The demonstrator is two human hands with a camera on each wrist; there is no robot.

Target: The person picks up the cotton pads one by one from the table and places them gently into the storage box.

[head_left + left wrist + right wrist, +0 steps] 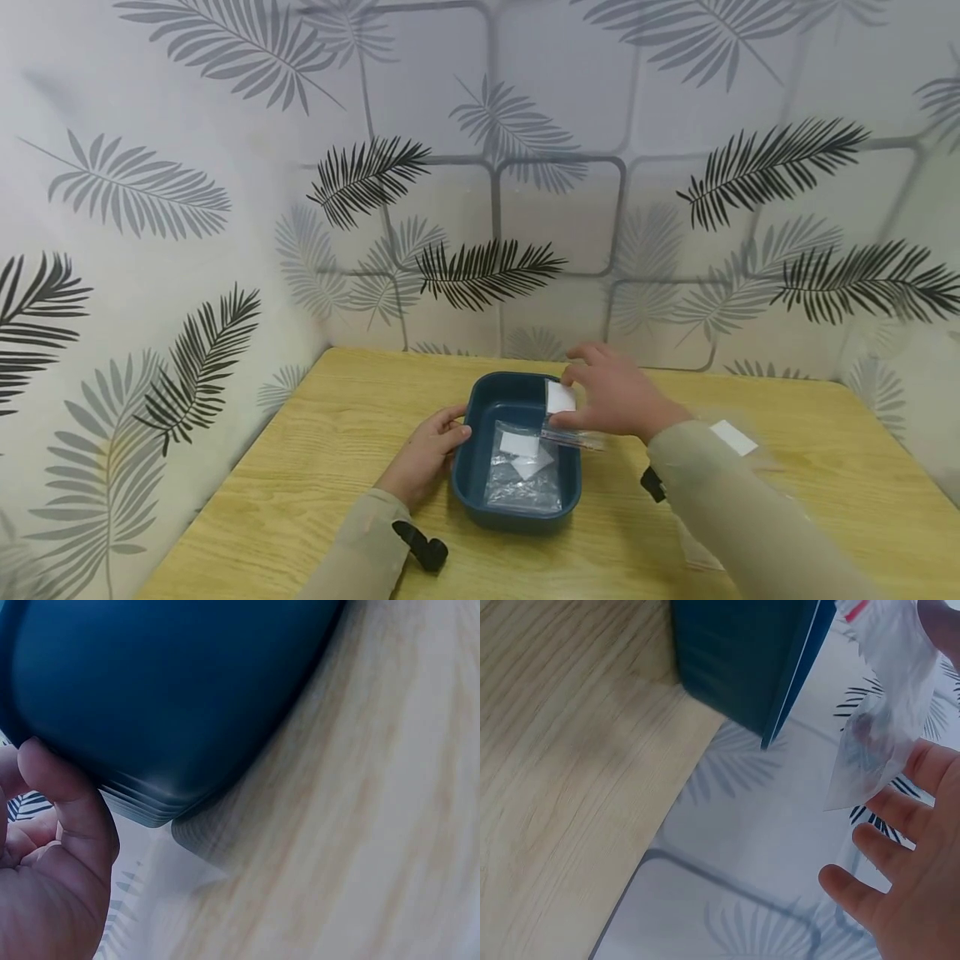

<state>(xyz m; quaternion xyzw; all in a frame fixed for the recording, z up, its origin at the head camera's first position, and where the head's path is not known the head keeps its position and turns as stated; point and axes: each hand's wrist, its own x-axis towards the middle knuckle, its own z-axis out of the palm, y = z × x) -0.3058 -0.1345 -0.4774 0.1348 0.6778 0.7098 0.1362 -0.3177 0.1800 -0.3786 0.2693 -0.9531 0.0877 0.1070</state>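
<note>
A dark blue plastic bin [463, 492] stands on the table, with clear zip bags [525, 492] and white cards or labels inside it. My left hand [432, 442] grips the bin's left rim; in the left wrist view the thumb [56, 776] lies against the rim. Over the bin's right side, my right hand [615, 390] pinches a small clear zip bag [561, 398] with a white piece in it. In the right wrist view this zip bag [881, 735] hangs between thumb and forefinger, its red seal strip toward the top, while the other fingers spread apart.
The wooden table [315, 467] meets a leaf-patterned wall [555, 217] at its far edge. To the right of the bin, partly behind the right sleeve, lie another white card [733, 437] and clear bag material [697, 546]. Both wrists wear black straps.
</note>
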